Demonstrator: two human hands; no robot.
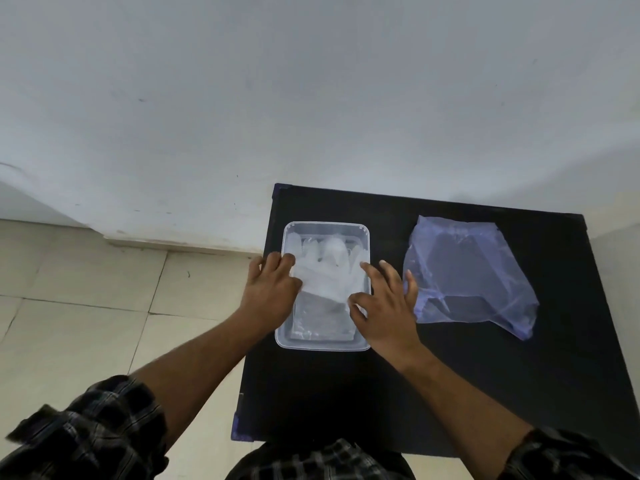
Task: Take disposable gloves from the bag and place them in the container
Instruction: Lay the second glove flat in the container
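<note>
Matte black table (450, 393): both hands, left hand (272, 292) and right hand (388, 306), fingers spread flat on crinkly translucent gloves (325, 275) in clear rectangular container (322, 346); limp bluish bag (467, 271) beside.

I see a container (325, 345) of clear, smooth plastic with a faint gloss on its rim. The gloves (323, 277) inside it look like thin, filmy, cloudy-white plastic, crinkled. Toward the desk's right edge lies a bag (467, 271) of thin translucent plastic with a bluish-violet tint, creased and slightly shiny. The desk (346, 393) itself has a matt black, smooth top. My sleeves (93, 427) are soft checked cloth. The floor (76, 306) is pale, smooth tile; the wall (311, 98) is matt painted white.
</note>
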